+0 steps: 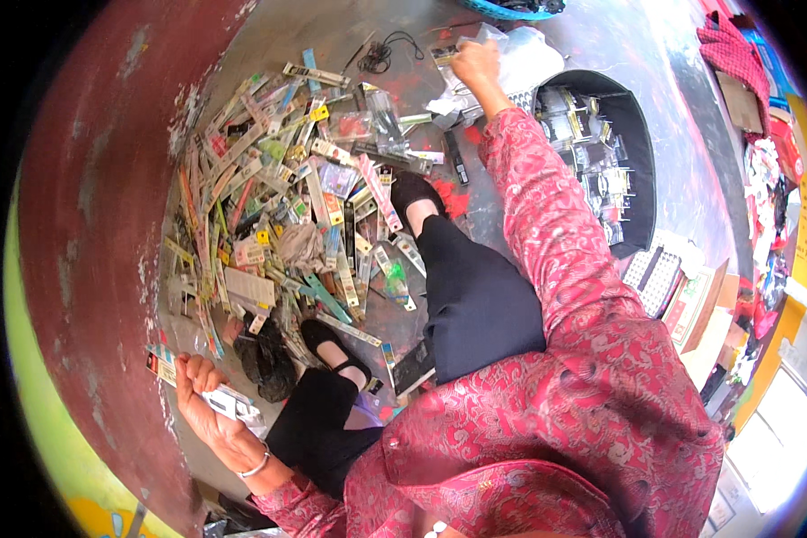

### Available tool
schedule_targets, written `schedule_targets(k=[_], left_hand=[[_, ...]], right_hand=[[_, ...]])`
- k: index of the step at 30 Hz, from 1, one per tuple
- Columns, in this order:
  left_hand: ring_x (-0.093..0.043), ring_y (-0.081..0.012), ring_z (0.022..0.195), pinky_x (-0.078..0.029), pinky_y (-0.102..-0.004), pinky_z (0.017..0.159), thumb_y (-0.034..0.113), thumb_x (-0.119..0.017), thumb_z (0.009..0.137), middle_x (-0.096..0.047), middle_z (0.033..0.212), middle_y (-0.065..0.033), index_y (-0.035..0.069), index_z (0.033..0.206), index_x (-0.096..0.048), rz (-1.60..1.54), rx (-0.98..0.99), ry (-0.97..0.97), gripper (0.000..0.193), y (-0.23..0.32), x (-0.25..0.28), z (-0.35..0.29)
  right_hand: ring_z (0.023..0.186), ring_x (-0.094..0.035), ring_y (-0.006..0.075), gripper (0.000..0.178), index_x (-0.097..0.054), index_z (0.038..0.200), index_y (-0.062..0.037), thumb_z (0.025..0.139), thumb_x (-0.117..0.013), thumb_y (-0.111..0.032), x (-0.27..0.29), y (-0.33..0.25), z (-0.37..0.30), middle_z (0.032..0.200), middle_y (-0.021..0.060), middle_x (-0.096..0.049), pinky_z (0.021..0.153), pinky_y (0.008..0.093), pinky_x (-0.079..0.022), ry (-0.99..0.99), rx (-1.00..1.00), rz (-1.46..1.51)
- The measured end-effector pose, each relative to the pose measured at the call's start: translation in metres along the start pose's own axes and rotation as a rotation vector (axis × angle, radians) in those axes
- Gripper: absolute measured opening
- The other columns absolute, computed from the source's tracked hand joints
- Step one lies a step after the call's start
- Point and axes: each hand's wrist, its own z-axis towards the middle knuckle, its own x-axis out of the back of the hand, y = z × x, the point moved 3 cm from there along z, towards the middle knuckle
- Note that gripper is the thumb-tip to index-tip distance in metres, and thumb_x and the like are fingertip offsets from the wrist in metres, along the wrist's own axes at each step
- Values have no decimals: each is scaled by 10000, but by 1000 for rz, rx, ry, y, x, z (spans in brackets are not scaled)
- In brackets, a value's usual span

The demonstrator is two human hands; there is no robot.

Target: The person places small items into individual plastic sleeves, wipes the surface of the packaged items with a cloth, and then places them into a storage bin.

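Note:
My left hand (204,405), with a bangle at the wrist, is closed around a few small packaged pieces at the lower left. Among them are a printed card strip (161,363) sticking out past the fingers and a white plastic piece (229,403) in clear wrapping. Far forward, my right arm is stretched out, and my right hand (475,63) is closed at a clear plastic bag (490,34). White plastic sheeting (529,61) lies just right of that hand. What its fingertips grip is partly hidden.
A heap of long, flat packages (242,170) covers the floor at the left, by a maroon wall (81,224). To the right stands a black fabric bin (641,152) with small clear packets. A black cable (386,54), a blue basket (511,9) and cardboard boxes (695,305) lie around.

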Motion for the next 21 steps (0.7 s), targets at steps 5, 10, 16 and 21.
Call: schedule_targets(k=[5, 10, 16, 21], left_hand=[[-328, -65, 534, -308, -194, 455, 117, -461, 929, -361, 681, -2, 8, 934, -475, 52, 37, 41, 109, -10, -5, 15], [-335, -71, 534, -327, -202, 461, 122, -458, 931, -364, 680, -7, 6, 920, -481, 59, 62, 34, 119, -22, -10, 19], [-328, -69, 536, -326, -200, 469, 124, -443, 938, -362, 675, -11, 1, 911, -480, 72, 73, 43, 131, -27, -12, 18], [-315, -67, 544, -312, -196, 470, 110, -456, 930, -359, 677, -3, 11, 874, -472, 2, 177, -33, 115, -38, -22, 8]], right_hand=[[1041, -539, 359, 500, -597, 1102, -24, 712, -625, -335, -27, 57, 25, 1088, 229, -578, 913, 420, -411, -251, -143, 5], [1012, -583, 283, 551, -582, 1110, 12, 702, -694, -341, -36, 59, 36, 1079, 191, -607, 871, 363, -445, -72, 74, 492], [770, -597, 139, 232, -614, 964, 33, 761, -671, -62, 60, 54, 30, 905, 59, -638, 729, 259, -488, 192, 3, 1444], [582, -543, 106, 157, -605, 875, -10, 722, -580, 14, 145, 33, 22, 663, 45, -587, 517, 217, -421, 95, -38, 1715]])
